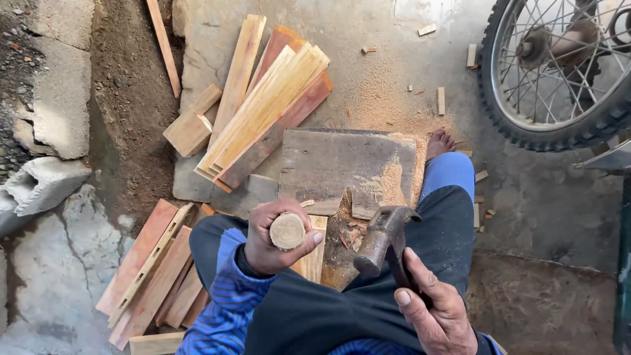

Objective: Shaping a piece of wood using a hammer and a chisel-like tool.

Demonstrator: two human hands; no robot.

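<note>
My left hand grips a short round wooden piece, its cut end facing up. My right hand holds a claw hammer by the handle, with the rusty steel head raised just right of the wooden piece. Both hands hover above my lap, over dark trousers and a blue striped sleeve. Below them lies a worn grey board dusted with sawdust. My bare foot rests at its right edge.
A stack of light and reddish planks lies ahead, with a small wood block beside it. More planks lie at my left. A motorcycle wheel stands top right. Concrete blocks line the left.
</note>
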